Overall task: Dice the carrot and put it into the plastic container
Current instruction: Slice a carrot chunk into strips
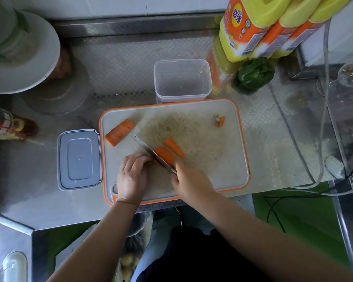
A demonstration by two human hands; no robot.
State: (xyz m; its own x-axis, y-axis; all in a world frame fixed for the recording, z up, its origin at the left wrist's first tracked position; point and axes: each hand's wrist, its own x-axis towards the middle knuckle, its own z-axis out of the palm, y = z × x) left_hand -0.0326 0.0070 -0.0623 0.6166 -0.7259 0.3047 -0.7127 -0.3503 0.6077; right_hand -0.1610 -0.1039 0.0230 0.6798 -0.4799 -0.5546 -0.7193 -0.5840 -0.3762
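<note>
Carrot piece (pixel 165 155) lies mid cutting board (pixel 202 139), knife (pixel 151 152) against it. Right hand (pixel 189 183) curls round the handle; left hand (pixel 133 174), knuckles bent, steadies the carrot's near end.

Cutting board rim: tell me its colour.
Orange, bordering the white cutting board; the head view, the only one, shows it plainly.
</note>
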